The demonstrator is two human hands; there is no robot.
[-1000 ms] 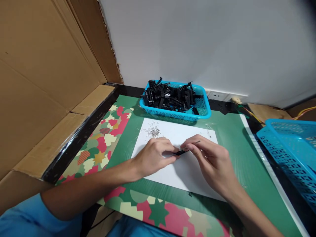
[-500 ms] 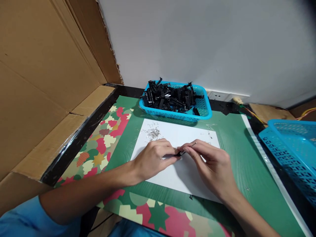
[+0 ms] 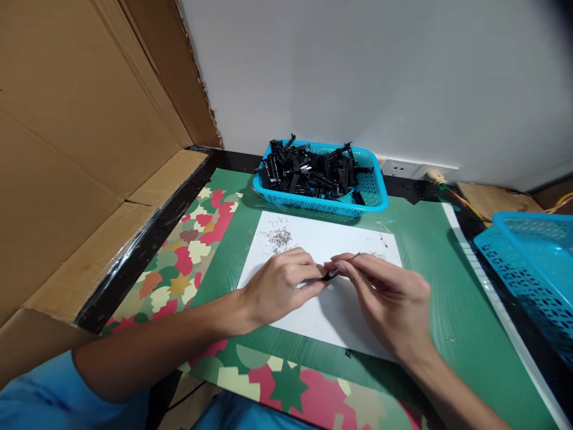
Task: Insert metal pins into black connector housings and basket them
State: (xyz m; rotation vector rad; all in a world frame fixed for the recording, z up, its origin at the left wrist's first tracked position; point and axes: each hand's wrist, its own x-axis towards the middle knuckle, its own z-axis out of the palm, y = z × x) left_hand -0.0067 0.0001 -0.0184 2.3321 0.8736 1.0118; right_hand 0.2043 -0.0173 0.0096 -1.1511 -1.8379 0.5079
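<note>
Over the white sheet (image 3: 308, 328), my left hand (image 3: 284, 283) is closed, pinching a small black plastic part (image 3: 330, 275) between thumb and fingers. Close against that part, my right hand (image 3: 389, 292) is closed too, its fingers around a thin metallic tool (image 3: 357, 257) whose end pokes up past the knuckles. The tool's kind is hidden by the fingers. Both hands' fingertips nearly meet. Behind my left hand lies a heap of small bent wire pieces (image 3: 280, 237) on the sheet.
A blue basket (image 3: 313, 205) full of black plastic parts (image 3: 308, 170) stands by the wall. Another blue basket (image 3: 514, 257) is at the right edge. Cardboard (image 3: 67, 149) walls off the left. Sockets (image 3: 398, 168) with a plug sit behind. A few wire bits (image 3: 378, 255) lie farther right.
The view has shifted slightly. My right hand has turned a little and sits marginally farther right, with less of the thin tool showing. My left hand keeps the black part.
</note>
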